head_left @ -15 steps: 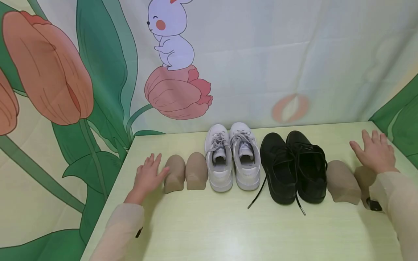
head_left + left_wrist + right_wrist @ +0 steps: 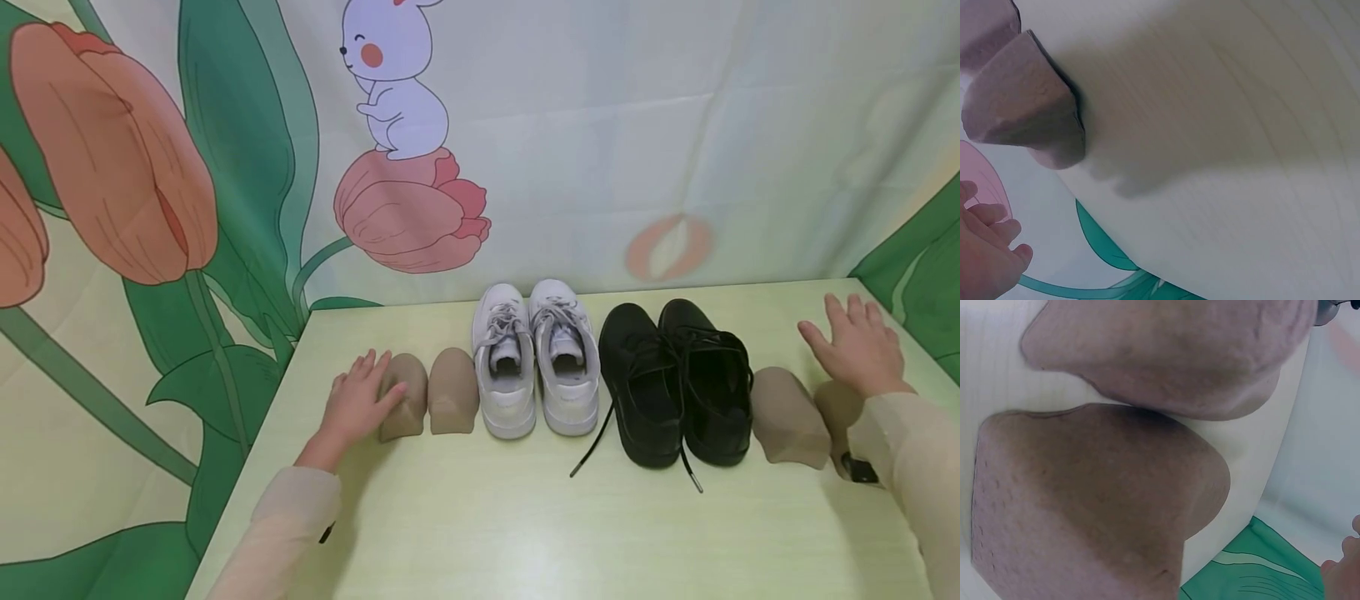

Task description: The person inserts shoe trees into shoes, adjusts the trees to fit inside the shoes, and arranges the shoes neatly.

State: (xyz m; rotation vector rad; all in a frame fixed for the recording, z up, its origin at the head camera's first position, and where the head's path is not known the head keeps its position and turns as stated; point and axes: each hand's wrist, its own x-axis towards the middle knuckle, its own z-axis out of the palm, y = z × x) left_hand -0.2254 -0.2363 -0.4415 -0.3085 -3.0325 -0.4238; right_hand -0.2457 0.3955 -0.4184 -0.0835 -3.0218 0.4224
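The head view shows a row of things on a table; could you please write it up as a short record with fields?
surface: pale table
row, left to right: left inserts, white shoes, black shoes, right inserts
inserts: brown, two at each end
shoe toes: toward the backdrop
left hand: fingers relaxed, near the leftmost insert, holding nothing
right hand: fingers spread, near the rightmost insert, holding nothing
backdrop print: rabbit, tulips, leaves
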